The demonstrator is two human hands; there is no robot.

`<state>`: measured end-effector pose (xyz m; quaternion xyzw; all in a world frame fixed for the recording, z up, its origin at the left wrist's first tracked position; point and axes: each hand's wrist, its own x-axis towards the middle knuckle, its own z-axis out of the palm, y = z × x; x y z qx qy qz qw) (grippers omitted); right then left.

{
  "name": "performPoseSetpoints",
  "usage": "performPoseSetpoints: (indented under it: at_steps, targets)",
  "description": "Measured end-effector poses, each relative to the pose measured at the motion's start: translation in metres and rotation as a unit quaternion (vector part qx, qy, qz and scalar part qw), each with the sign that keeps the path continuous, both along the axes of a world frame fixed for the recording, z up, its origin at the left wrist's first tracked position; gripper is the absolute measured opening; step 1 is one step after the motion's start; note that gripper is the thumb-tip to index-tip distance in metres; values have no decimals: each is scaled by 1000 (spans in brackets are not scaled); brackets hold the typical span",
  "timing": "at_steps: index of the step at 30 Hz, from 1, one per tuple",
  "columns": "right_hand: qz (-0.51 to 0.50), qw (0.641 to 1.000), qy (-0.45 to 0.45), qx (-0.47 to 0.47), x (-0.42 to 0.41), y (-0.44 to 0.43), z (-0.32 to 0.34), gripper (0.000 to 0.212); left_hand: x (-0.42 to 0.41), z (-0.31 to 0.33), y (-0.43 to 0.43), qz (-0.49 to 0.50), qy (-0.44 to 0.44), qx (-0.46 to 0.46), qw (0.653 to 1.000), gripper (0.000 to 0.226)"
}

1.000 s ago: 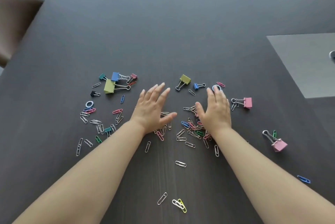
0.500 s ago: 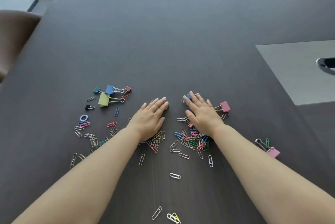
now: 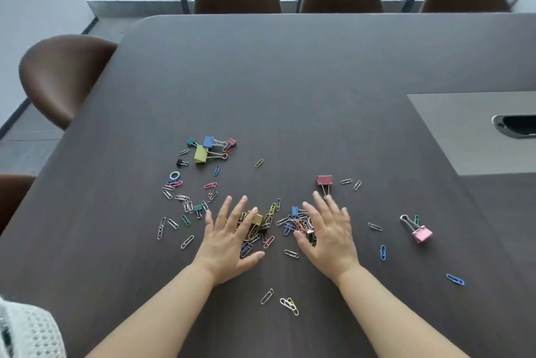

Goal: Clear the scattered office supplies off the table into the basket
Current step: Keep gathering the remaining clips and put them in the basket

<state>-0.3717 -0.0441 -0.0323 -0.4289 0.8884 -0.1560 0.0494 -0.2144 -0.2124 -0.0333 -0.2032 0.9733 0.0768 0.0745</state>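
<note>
Both hands, left hand (image 3: 229,237) and right hand (image 3: 327,231), flat and spread, have raked paper clips (image 3: 295,224) nearer across the desk (image 3: 290,91), basket unseen.

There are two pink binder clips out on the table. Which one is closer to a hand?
The pink binder clip just beyond the right hand: its wire handles reach that hand's fingertips. The other pink binder clip lies well off to the right.
</note>
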Motion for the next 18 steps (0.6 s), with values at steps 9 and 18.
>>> performPoseSetpoints:
  at_steps: [9,18]
  targets:
    - [-38,984,-11,174,-55,-33,-9,112,-52,-8,-4,7,-62,25,998,102]
    - [48,997,45,-42,-35,-28,-23,45,-53,-33,-11,-65,210,-27,975,46]
